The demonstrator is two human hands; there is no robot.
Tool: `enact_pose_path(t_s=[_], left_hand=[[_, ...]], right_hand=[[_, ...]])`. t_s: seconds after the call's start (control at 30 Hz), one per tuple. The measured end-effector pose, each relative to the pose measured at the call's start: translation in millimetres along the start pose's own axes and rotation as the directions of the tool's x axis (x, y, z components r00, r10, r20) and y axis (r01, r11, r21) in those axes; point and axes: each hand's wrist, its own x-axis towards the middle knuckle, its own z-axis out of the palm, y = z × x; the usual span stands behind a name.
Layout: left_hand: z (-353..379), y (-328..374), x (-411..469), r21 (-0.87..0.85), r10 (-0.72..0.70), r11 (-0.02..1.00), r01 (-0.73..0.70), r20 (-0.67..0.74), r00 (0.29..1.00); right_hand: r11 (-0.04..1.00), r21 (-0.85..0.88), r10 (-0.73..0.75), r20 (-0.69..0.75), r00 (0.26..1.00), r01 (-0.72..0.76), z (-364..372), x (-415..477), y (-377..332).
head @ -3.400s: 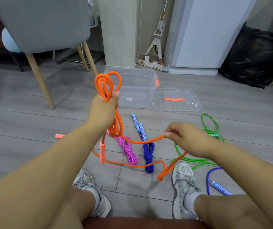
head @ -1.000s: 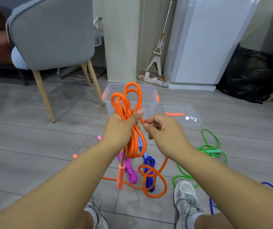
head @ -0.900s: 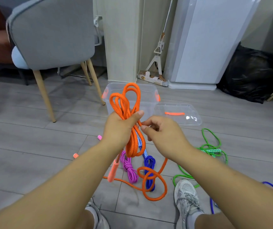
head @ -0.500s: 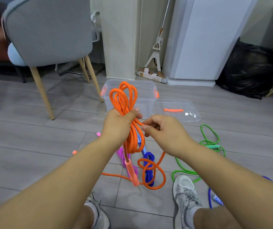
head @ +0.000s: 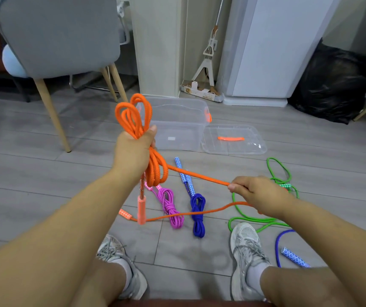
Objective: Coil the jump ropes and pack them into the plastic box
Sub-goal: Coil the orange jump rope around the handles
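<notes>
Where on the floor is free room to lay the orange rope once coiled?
Bare floor lies between the chair leg and the pink coil; the plastic box also looks empty. Crowded: pink coil, blue coil and green rope between box and shoes.

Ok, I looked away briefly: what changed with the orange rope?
The right hand, pinching the orange rope, moved out rightward from the left hand, drawing a strand straight; the floor loops pulled out. Left hand still grips the coil; plastic box and pink rope lie as before.

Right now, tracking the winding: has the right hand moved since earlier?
Yes. The right hand has swung rightward, from before the plastic box to over the green rope, pulling orange rope.
</notes>
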Motion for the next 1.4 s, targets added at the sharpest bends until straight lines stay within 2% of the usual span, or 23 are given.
enact_pose_path(t_s=[0.17,0.3,0.4,0.47,0.6,0.7,0.8,1.0,1.07,1.2,1.4], left_hand=[[1.0,-2.9,-1.3,0.11,0.041,0.993,-0.041,0.008,0.999],[4.3,-3.4,-4.9,0.206,0.08,0.974,-0.098,0.091,0.993],[8.9,-4.4,-9.4,0.3,0.053,0.949,-0.099,0.158,0.986],[12.5,-6.9,-12.3,0.301,0.008,0.951,-0.07,0.204,0.979],[20.6,-12.2,-19.6,0.275,0.0,0.958,-0.082,0.286,0.958],[24.9,-10.4,-24.9,0.35,0.021,0.928,-0.129,0.298,0.954],[25.8,-8.8,-28.0,0.34,0.031,0.929,-0.148,0.327,0.945],[20.5,-5.8,-27.1,0.305,-0.013,0.945,-0.12,0.401,0.916],[19.9,-4.9,-27.0,0.312,-0.065,0.947,-0.073,0.408,0.911],[23.6,-2.6,-29.5,0.201,-0.146,0.977,0.065,0.416,0.897],[20.6,-3.2,-28.1,0.151,-0.191,0.979,0.137,0.447,0.874]], right_hand=[[0.995,-0.099,0.026,0.006,1.0,-0.025,0.7,4.6,-3.2],[0.991,-0.119,-0.083,-0.118,0.99,0.069,-6.9,5.2,-28.9],[0.983,0.055,-0.167,-0.121,0.978,0.175,-18.5,2.6,-55.2],[0.956,0.197,-0.194,-0.138,0.971,0.219,-23.2,2.3,-70.4],[0.909,0.313,-0.186,-0.284,0.941,0.274,-25.3,9.7,-88.7],[0.893,0.353,-0.147,-0.358,0.922,0.28,-25.9,17.7,-95.5],[0.879,0.392,-0.113,-0.386,0.916,0.273,-25.5,23.9,-98.9],[0.844,0.478,-0.074,-0.341,0.937,0.241,-23.1,29.3,-98.9],[0.837,0.491,-0.074,-0.338,0.938,0.243,-22.1,30.1,-97.5],[0.851,0.465,-0.083,-0.341,0.936,0.245,-20.5,29.5,-97.3],[0.869,0.418,-0.129,-0.326,0.936,0.266,-20.7,27.6,-95.2]])
